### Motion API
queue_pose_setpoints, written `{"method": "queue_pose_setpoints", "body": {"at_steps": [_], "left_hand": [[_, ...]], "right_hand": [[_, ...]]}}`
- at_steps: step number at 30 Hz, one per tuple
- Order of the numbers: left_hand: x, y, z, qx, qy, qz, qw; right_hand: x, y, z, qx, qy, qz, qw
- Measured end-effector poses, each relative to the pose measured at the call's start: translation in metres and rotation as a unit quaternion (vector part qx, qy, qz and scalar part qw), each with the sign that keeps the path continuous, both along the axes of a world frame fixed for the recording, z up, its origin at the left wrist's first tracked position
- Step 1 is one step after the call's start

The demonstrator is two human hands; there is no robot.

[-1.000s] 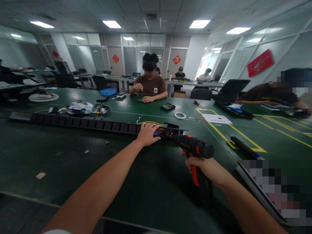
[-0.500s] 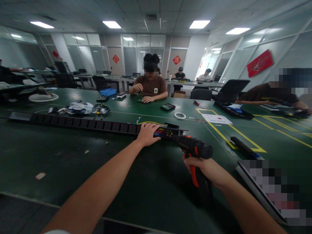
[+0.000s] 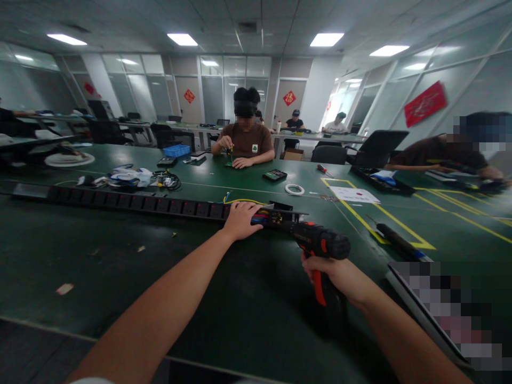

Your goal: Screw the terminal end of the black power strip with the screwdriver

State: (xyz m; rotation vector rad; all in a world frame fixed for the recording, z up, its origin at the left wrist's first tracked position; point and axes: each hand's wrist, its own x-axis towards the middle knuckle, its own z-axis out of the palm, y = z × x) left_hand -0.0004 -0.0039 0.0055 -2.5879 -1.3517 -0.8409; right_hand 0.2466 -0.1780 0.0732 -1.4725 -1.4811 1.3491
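Note:
A long black power strip [image 3: 180, 207] lies across the green table, with red, blue and yellow wires [image 3: 261, 217] showing in its open right end. My left hand [image 3: 241, 220] is closed over the strip just left of that opening, its thumb toward me. In my right hand [image 3: 326, 266] is a black and orange cordless drill [image 3: 320, 240], gripped round the handle. The drill's nose points left and meets the near side of the strip's open end. Its bit tip is too dark to make out. A yellow wire [image 3: 246, 201] runs behind my left fingers.
Behind the strip are a plastic bag [image 3: 130, 176], a cable bundle [image 3: 170, 181], a blue basket [image 3: 176, 151] and a white tape ring [image 3: 295, 189]. A black screwdriver [image 3: 400, 240] and a blurred-out flat item [image 3: 444, 314] lie at right. A co-worker [image 3: 246, 136] sits opposite; another leans in at far right.
Both hands, the drill and the strip hold nearly the same place. The view has shifted very slightly. The co-worker opposite has moved a hand a little over a small part.

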Motion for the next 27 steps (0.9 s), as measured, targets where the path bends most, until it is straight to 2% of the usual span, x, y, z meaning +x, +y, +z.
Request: {"method": "queue_pose_setpoints", "body": {"at_steps": [27], "left_hand": [[0.0005, 0.0003, -0.0006, 0.016, 0.004, 0.000, 1.000]], "right_hand": [[0.0053, 0.0027, -0.0055, -0.002, 0.005, 0.006, 1.000]]}}
